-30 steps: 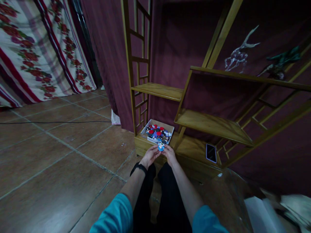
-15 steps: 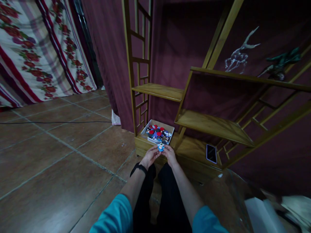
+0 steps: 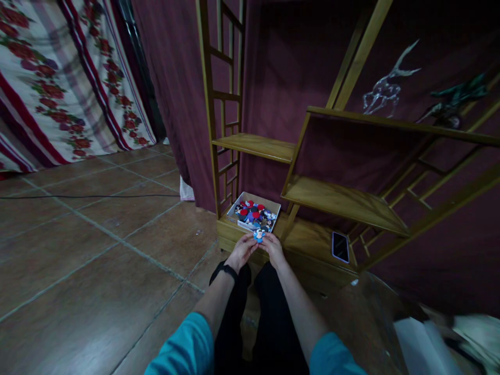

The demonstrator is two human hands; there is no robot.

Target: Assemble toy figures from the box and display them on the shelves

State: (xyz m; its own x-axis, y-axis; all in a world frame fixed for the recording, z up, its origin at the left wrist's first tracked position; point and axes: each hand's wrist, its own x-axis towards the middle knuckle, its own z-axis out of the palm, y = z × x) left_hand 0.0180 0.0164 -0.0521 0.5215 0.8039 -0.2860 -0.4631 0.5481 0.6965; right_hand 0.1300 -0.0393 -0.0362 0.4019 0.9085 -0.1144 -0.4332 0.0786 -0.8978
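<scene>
A small blue and white figurine (image 3: 259, 236) is held up between my two hands, just in front of a shallow cardboard box (image 3: 276, 207). My left hand (image 3: 244, 249) grips its left side with the fingertips. On the other side, my right hand (image 3: 272, 248) pinches it the same way. Several small figures (image 3: 253, 212) in red, black, purple and white fill the box. The figurine's finer details are too small to make out.
The box sits on the bottom board of a wooden display shelf (image 3: 255, 146). To the right on that board lies a phone (image 3: 340, 247). A clear deer ornament (image 3: 385, 91) and a dark green ornament (image 3: 455, 101) stand higher up. A cable (image 3: 89, 197) crosses the tiled floor.
Both hands hold the figurine in nearly the same spot; it has turned or tilted very slightly. Nothing else has visibly moved.
</scene>
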